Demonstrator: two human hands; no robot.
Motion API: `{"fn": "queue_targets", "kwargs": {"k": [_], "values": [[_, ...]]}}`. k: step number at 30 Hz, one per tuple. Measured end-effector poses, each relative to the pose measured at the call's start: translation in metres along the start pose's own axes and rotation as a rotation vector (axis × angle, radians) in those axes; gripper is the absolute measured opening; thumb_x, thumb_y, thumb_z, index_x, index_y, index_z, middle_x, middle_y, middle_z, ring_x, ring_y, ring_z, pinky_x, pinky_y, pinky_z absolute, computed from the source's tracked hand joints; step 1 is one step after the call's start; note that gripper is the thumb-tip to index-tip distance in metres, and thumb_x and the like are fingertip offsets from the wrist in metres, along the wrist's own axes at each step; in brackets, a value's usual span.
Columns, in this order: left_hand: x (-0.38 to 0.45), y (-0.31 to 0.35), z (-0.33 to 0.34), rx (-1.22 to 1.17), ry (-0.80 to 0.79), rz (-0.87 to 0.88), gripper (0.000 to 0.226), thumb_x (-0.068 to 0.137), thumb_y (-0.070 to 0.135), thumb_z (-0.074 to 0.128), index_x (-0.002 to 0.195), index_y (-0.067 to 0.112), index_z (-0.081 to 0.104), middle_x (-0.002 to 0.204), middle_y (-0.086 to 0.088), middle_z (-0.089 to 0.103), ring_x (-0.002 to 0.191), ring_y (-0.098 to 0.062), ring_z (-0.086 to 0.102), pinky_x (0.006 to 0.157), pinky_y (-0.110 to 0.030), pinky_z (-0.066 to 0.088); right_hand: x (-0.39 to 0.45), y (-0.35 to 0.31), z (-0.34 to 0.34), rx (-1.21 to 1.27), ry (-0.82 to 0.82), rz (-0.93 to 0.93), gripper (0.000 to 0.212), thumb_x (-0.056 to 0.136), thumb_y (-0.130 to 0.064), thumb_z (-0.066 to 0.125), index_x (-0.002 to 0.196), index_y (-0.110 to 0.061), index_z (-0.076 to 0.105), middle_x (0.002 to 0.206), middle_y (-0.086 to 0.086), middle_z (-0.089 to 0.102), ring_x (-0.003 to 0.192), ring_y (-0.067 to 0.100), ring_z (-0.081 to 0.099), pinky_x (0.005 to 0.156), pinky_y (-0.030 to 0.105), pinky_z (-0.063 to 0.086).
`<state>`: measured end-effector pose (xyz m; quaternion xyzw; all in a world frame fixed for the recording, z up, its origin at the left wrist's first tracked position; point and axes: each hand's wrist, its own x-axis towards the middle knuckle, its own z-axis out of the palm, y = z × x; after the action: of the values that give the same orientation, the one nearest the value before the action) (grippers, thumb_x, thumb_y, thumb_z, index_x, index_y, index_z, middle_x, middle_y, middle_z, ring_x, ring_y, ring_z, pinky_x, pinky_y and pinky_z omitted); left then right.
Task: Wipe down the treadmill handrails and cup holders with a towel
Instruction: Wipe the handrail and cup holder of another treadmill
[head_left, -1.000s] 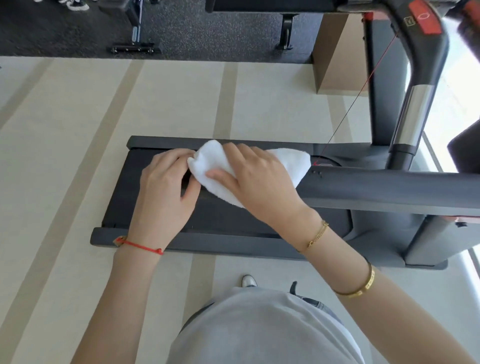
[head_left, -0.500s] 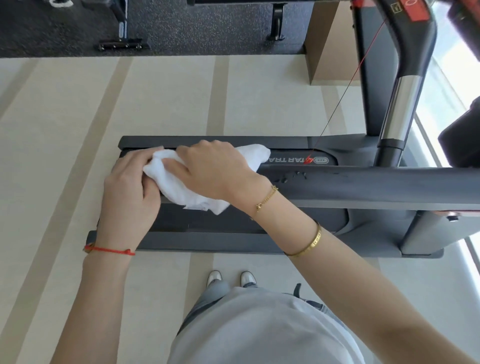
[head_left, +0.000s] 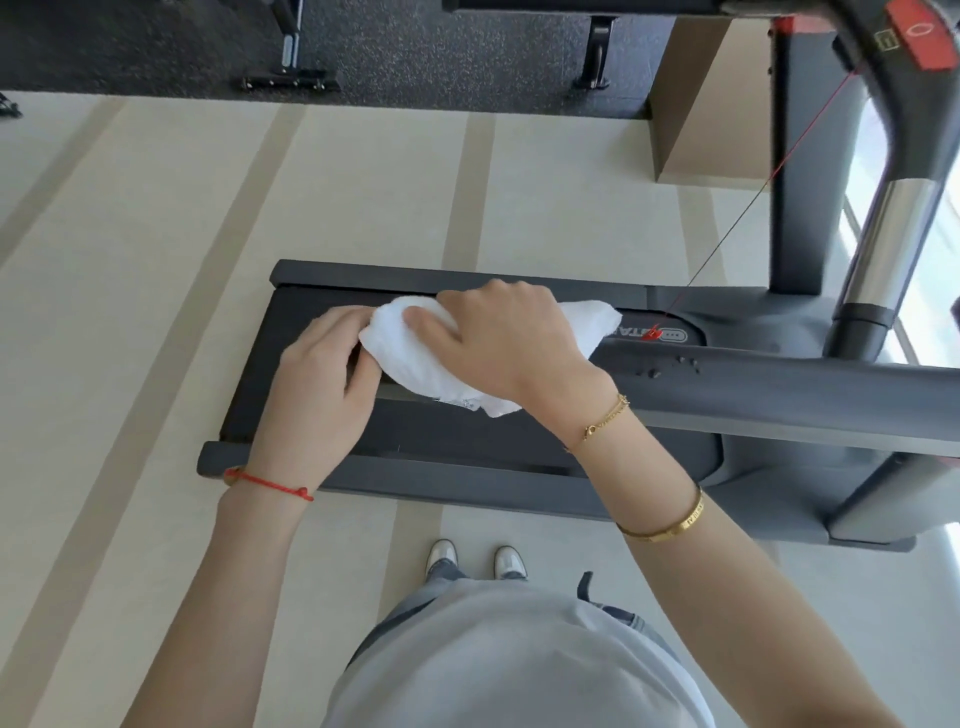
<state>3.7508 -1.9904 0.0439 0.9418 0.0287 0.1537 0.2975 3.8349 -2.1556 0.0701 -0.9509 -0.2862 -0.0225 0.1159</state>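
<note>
A white towel (head_left: 434, 371) is draped over the near dark grey handrail (head_left: 779, 395) of the treadmill, close to the rail's left end. My right hand (head_left: 511, 345) lies on top of the towel and grips it round the rail, thumb pressed into the cloth. My left hand (head_left: 317, 384) curls over the rail's left end, touching the towel's edge. A few droplets (head_left: 670, 366) sit on the rail just right of the towel. The far handrail (head_left: 893, 234), with a chrome section, rises at the upper right. No cup holder is in view.
Below the rail lies the treadmill deck (head_left: 291, 332) on a pale striped floor. A red safety cord (head_left: 727, 234) runs down to a clip (head_left: 652, 332). A red stop button (head_left: 919, 36) sits top right. My shoes (head_left: 475, 558) stand beside the deck.
The right hand slid the towel left along the rail toward its end, then back slightly right. The left hand stayed at the rail's end.
</note>
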Motion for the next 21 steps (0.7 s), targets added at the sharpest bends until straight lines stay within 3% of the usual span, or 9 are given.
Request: {"fn": "queue_targets", "kwargs": {"k": [5,8,12,17,21], "values": [[-0.002,-0.005,-0.004,-0.051,-0.043,0.049,0.032,0.101,0.014,0.046,0.128,0.013,0.063,0.123,0.002,0.064,0.105,-0.015,0.059,0.091,-0.028,0.048,-0.02,0.011,0.003,-0.041,0.119,-0.047,0.056,0.09,-0.063,0.022,0.085,-0.025,0.062,0.065,-0.005,0.054,0.057,0.021,0.05,0.052,0.03,0.024],[-0.002,-0.008,-0.006,-0.055,-0.051,0.062,0.034,0.102,0.017,0.045,0.131,0.013,0.061,0.125,0.003,0.062,0.097,-0.009,0.054,0.091,-0.024,0.045,-0.022,0.014,-0.001,-0.064,0.1,0.006,0.052,0.089,-0.063,0.022,0.081,-0.027,0.059,0.064,-0.005,0.054,0.056,0.02,0.048,0.052,0.029,0.028],[-0.002,-0.011,-0.007,-0.069,-0.059,0.076,0.03,0.102,0.017,0.046,0.127,0.013,0.062,0.124,0.005,0.062,0.089,-0.006,0.047,0.086,-0.017,0.039,-0.004,0.0,0.001,-0.067,0.052,0.069,0.053,0.096,-0.055,0.032,0.07,-0.017,0.057,0.057,0.0,0.052,0.056,0.025,0.047,0.051,0.031,0.028],[0.0,-0.015,-0.009,-0.09,-0.091,0.09,0.034,0.103,0.019,0.046,0.133,0.014,0.06,0.128,0.004,0.061,0.116,-0.013,0.055,0.099,-0.024,0.044,-0.027,0.005,0.006,-0.098,0.203,0.026,0.051,0.094,-0.055,0.027,0.07,-0.02,0.055,0.058,-0.004,0.049,0.055,0.021,0.048,0.048,0.029,0.025],[0.001,-0.016,-0.01,-0.1,-0.1,0.101,0.035,0.103,0.019,0.045,0.134,0.015,0.059,0.13,0.006,0.06,0.115,-0.01,0.054,0.099,-0.019,0.042,-0.016,0.009,-0.001,-0.111,0.075,0.122,0.052,0.092,-0.054,0.025,0.065,-0.018,0.051,0.055,-0.001,0.049,0.053,0.023,0.044,0.049,0.029,0.026]]}}
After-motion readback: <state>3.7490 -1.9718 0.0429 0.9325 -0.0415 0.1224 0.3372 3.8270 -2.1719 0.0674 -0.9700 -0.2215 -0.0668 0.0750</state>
